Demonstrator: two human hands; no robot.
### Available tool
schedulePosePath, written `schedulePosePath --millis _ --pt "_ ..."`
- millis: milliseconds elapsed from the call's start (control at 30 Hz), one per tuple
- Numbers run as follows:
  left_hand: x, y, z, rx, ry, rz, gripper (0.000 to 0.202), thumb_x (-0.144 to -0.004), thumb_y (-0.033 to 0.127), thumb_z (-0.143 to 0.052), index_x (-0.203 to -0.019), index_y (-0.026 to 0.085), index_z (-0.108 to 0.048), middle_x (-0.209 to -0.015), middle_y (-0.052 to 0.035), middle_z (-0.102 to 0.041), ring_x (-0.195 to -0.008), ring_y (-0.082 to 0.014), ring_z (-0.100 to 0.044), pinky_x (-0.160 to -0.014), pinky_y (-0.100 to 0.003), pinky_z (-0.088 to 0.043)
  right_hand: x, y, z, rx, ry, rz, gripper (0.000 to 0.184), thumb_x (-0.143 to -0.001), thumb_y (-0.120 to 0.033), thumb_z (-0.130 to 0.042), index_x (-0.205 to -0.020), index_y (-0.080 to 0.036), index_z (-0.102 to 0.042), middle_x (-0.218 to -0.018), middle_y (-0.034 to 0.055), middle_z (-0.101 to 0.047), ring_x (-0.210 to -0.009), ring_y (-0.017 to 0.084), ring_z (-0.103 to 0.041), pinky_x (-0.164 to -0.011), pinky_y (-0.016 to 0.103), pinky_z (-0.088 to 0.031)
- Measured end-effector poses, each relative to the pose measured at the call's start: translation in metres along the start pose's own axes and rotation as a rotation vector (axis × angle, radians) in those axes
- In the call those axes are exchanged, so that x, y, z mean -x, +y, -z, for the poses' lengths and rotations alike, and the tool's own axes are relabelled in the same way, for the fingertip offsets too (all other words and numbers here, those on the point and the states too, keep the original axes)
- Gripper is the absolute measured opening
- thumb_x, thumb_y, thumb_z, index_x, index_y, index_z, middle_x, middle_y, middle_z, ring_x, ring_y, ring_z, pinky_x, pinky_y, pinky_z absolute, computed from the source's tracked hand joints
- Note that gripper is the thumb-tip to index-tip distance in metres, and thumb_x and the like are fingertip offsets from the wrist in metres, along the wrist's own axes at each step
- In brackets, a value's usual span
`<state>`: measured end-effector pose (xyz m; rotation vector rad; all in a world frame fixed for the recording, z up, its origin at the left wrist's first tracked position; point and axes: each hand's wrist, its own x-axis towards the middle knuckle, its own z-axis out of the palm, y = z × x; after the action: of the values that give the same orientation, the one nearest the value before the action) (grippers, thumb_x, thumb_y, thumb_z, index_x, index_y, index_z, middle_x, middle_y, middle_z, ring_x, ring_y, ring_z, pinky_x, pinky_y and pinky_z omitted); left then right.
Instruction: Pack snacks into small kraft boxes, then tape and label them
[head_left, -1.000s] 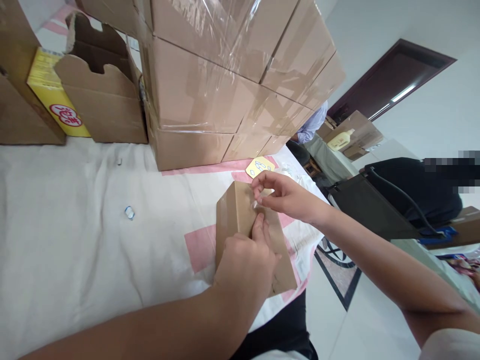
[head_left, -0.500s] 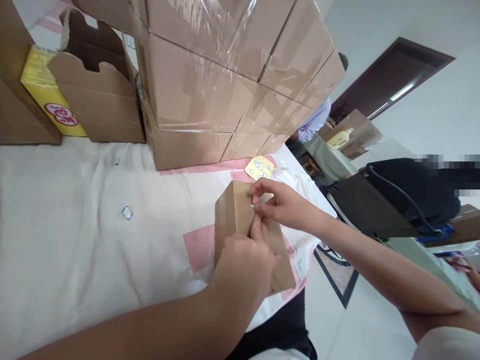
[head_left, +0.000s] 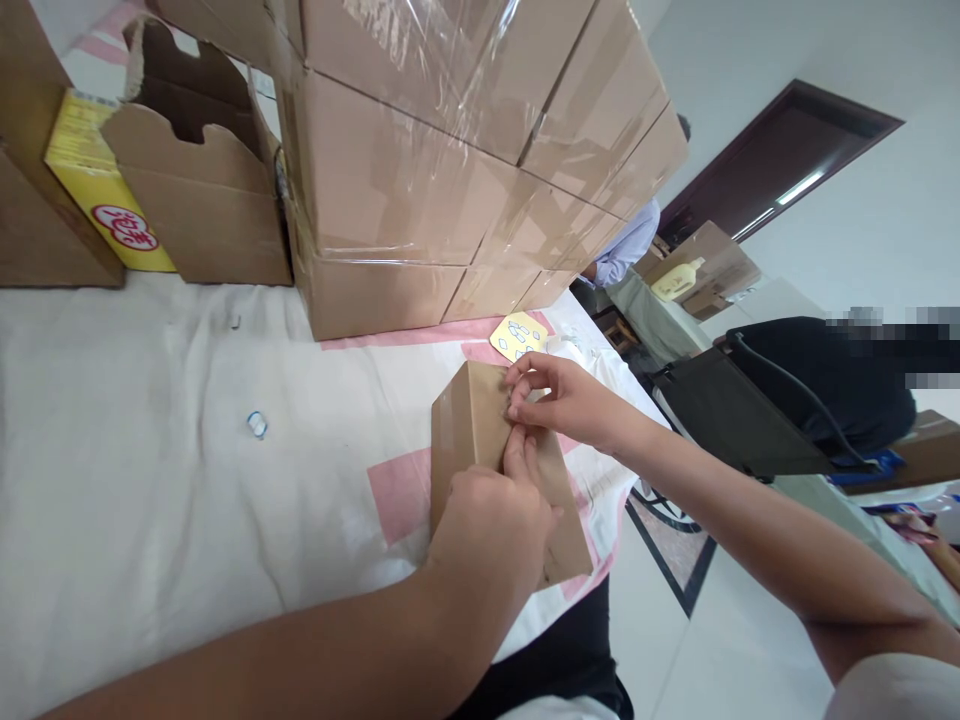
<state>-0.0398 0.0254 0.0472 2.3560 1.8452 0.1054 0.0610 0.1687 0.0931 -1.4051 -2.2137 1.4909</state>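
A small brown cardboard box (head_left: 454, 430) lies on the cloth-covered table in front of me. My left hand (head_left: 491, 525) presses on its upper face, the index and middle fingers pointing forward and the others mostly curled. Just beyond those fingertips, my right hand (head_left: 551, 400) hovers close over the same face with thumb and fingers drawn into a pinch. Whatever is in that pinch is too small to make out. Past the box lies a yellow card with blue-outlined shapes (head_left: 516, 335), beside a white item (head_left: 566, 347).
A tall stack of film-wrapped cartons (head_left: 405, 190) stands behind the box. An opened carton (head_left: 202, 200) and a yellow box (head_left: 127, 230) are at the left. A small blue-and-white scrap (head_left: 257, 425) lies on the white cloth (head_left: 150, 440). A dark chair (head_left: 742, 410) and people are at right.
My right hand's fingertips have shifted slightly right, and the pale bit at them no longer shows. My left hand stays on the box.
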Motion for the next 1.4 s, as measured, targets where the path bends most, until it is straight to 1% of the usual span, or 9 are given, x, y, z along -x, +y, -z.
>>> schedulePosePath --millis 100,233,367,533,767,967,1167,1300,1400 --pt "0.001 0.001 -0.003 0.029 0.051 0.014 0.064 -0.100 0.046 -0.044 -0.151 0.007 -0.040 -0.106 -0.0236 -0.074 -0.050 -0.0191 -0.058 -0.045 -0.032 -0.024 0.000 0.002 0.000 0.023 0.005 0.006 0.032 -0.071 -0.017 -0.075 -0.097 -0.021 -0.058 -0.077 -0.0036 -0.064 -0.063 0.012 -0.063 -0.061 0.026 -0.051" --pt "-0.001 0.001 -0.006 0.025 0.092 0.016 0.065 -0.101 0.046 -0.041 -0.152 0.006 -0.038 -0.136 -0.0282 -0.060 -0.050 -0.0185 -0.058 -0.044 -0.033 -0.026 0.000 -0.002 0.001 0.090 -0.025 0.005 0.034 -0.071 -0.017 -0.074 -0.100 -0.023 -0.058 -0.076 -0.0048 -0.063 -0.061 0.013 -0.064 -0.062 0.028 -0.053" --pt "-0.002 -0.001 0.002 0.045 -0.015 0.004 0.065 -0.102 0.043 -0.037 -0.154 0.005 -0.031 -0.156 -0.0220 -0.039 -0.059 -0.0191 -0.064 -0.046 -0.035 -0.033 -0.001 -0.013 0.003 0.280 -0.067 0.028 0.039 -0.072 -0.012 -0.071 -0.107 -0.024 -0.058 -0.079 -0.0034 -0.067 -0.072 0.016 -0.068 -0.070 0.029 -0.054" --pt "-0.004 -0.001 0.012 0.081 -0.100 0.021 0.066 -0.102 0.045 -0.035 -0.156 0.007 -0.026 -0.159 -0.0179 -0.031 -0.069 -0.0226 -0.068 -0.051 -0.036 -0.041 -0.002 -0.024 0.003 0.430 -0.117 0.024 0.039 -0.075 -0.014 -0.068 -0.111 -0.025 -0.057 -0.083 -0.0018 -0.069 -0.076 0.018 -0.068 -0.070 0.031 -0.052" --pt "-0.004 0.000 0.006 0.060 -0.066 0.006 0.065 -0.102 0.044 -0.035 -0.155 0.007 -0.029 -0.153 -0.0224 -0.045 -0.067 -0.0232 -0.068 -0.049 -0.035 -0.038 -0.005 -0.032 -0.003 0.555 -0.125 0.010 0.036 -0.074 -0.017 -0.070 -0.106 -0.025 -0.055 -0.082 -0.0017 -0.068 -0.075 0.018 -0.065 -0.062 0.028 -0.045" --pt "-0.003 0.001 0.007 0.060 -0.087 0.009 0.064 -0.103 0.041 -0.036 -0.155 0.006 -0.026 -0.156 -0.0226 -0.038 -0.068 -0.0232 -0.069 -0.050 -0.034 -0.041 -0.012 -0.038 -0.004 0.654 -0.137 0.011 0.024 -0.071 -0.015 -0.071 -0.081 -0.023 -0.050 -0.081 -0.0004 -0.067 -0.074 0.018 -0.061 -0.063 0.029 -0.042" --pt "-0.004 0.000 0.009 0.038 -0.117 0.011 0.062 -0.103 0.039 -0.033 -0.156 0.008 -0.024 -0.159 -0.0193 -0.026 -0.074 -0.0247 -0.072 -0.053 -0.035 -0.046 -0.012 -0.038 -0.001 0.847 -0.062 0.076 0.031 -0.073 -0.028 -0.076 -0.075 -0.022 -0.045 -0.079 0.0003 -0.064 -0.071 0.018 -0.055 -0.059 0.028 -0.033" --pt "-0.003 0.001 0.009 0.054 -0.105 0.010 0.058 -0.102 0.035 -0.038 -0.154 0.010 -0.033 -0.156 -0.0191 -0.036 -0.074 -0.0254 -0.072 -0.053 -0.035 -0.047 -0.012 -0.036 0.003 1.036 0.051 0.065 0.046 -0.069 -0.050 -0.082 -0.078 -0.023 -0.045 -0.074 0.0006 -0.060 -0.067 0.018 -0.050 -0.057 0.029 -0.026" --pt "-0.001 0.002 0.007 0.083 -0.042 0.034 0.058 -0.100 0.037 -0.043 -0.152 0.012 -0.038 -0.154 -0.0194 -0.040 -0.068 -0.0233 -0.071 -0.051 -0.035 -0.045 -0.015 -0.031 0.016 1.042 0.011 -0.004 0.052 -0.066 -0.060 -0.081 -0.079 -0.023 -0.048 -0.076 0.0015 -0.062 -0.067 0.018 -0.051 -0.058 0.029 -0.028"
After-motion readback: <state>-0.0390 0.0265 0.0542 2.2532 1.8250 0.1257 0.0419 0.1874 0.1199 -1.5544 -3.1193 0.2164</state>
